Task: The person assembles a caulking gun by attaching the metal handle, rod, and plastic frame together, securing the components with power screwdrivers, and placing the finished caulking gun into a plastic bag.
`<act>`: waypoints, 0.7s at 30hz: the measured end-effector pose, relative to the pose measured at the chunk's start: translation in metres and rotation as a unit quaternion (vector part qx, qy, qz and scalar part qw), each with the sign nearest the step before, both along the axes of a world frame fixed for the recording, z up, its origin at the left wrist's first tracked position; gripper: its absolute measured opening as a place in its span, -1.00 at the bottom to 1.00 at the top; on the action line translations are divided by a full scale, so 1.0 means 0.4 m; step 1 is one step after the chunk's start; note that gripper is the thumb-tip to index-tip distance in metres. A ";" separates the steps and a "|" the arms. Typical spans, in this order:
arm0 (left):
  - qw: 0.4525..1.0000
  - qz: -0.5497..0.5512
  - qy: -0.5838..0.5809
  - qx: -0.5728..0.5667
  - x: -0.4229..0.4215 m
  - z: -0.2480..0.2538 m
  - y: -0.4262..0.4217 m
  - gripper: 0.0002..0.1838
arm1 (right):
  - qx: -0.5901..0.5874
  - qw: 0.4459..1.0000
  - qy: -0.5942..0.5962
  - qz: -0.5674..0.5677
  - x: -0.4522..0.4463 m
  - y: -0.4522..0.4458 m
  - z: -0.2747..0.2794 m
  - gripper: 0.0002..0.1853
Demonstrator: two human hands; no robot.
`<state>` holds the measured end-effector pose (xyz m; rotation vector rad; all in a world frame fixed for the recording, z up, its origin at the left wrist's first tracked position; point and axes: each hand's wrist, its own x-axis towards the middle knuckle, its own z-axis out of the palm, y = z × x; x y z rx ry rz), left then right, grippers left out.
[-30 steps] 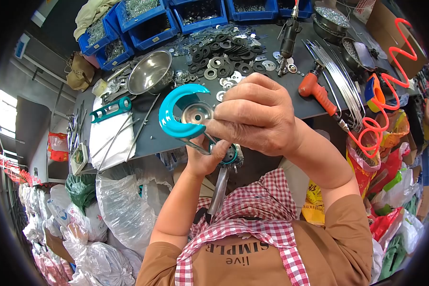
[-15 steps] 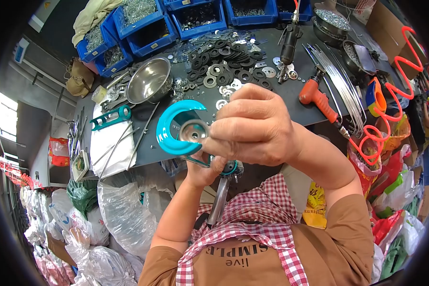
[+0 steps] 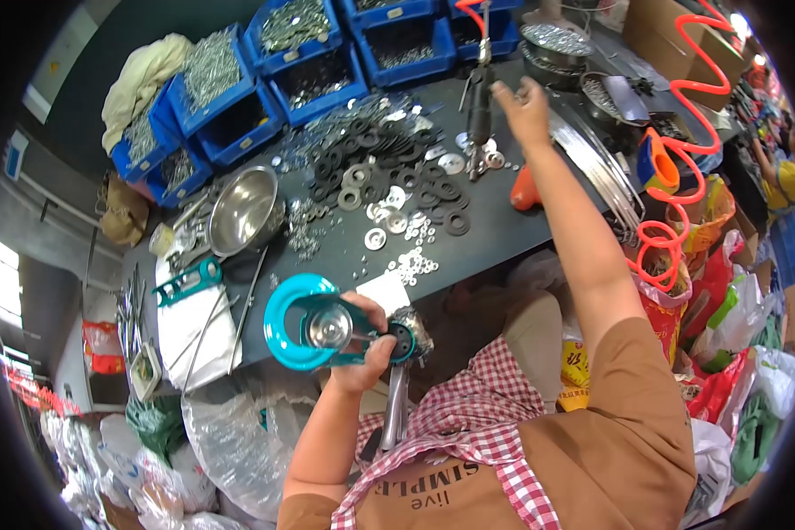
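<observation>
My left hand (image 3: 362, 353) is wrapped round a teal ring-ended part (image 3: 278, 329), low at the table's front edge. A round metal piece (image 3: 329, 326) shows inside the ring. The part's other end lies beside a metal post (image 3: 396, 411). My right hand (image 3: 523, 108) is raised over the table at the hanging dark power driver (image 3: 479, 106), fingers apart at the tool's right side. Whether its fingertips touch the driver cannot be made out. Below that hand lies a red pistol-grip tool (image 3: 526, 190), partly hidden by my forearm.
Blue bins (image 3: 312, 75) of small metal parts line the back. Black washers (image 3: 371, 155) and small white rings (image 3: 411, 265) lie mid-table, with a steel bowl (image 3: 244, 210) to their left. Metal rods (image 3: 596, 168) and a red coiled hose (image 3: 680, 199) are at right.
My right hand has left the teal part and moved up and right to the hanging driver. My left hand still holds the part, now lower in view. The camera view has shifted and turned.
</observation>
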<state>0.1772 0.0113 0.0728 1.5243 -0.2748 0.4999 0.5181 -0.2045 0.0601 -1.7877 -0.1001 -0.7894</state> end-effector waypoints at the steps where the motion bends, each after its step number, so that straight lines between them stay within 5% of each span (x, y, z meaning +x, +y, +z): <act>1: 1.000 -0.002 0.005 -0.010 -0.001 0.007 -0.005 -0.51 | -0.054 0.996 0.057 -0.038 0.029 -0.008 -0.028 -0.31; 3: 1.000 -0.006 0.012 -0.022 -0.003 0.011 -0.008 -0.52 | 0.123 0.958 0.157 0.207 0.052 0.026 -0.038 -0.34; 9: 0.999 0.001 0.039 -0.014 -0.013 -0.007 0.005 -0.56 | 0.236 0.890 0.230 0.316 0.079 0.108 0.015 -0.71; 13: 0.999 0.010 0.041 0.002 -0.010 -0.006 0.004 -0.59 | 0.284 0.809 0.198 0.475 -0.087 0.163 0.275 -0.75; 15: 0.997 0.012 0.058 -0.057 -0.008 -0.003 -0.005 -0.60 | 0.228 0.761 0.052 0.605 -0.207 0.188 0.428 -0.74; 16: 0.998 0.006 0.044 -0.055 -0.003 -0.016 0.000 -0.60 | 0.255 0.695 -0.034 0.671 -0.221 0.221 0.479 -0.72; 19: 0.998 -0.014 0.056 -0.036 0.001 -0.006 0.010 -0.61 | 0.385 0.728 0.146 0.548 -0.456 0.291 0.699 -0.74; 21: 0.999 -0.014 0.048 0.015 0.009 -0.007 0.024 -0.60 | 0.291 0.696 -0.007 0.657 -0.459 0.331 0.706 -0.73</act>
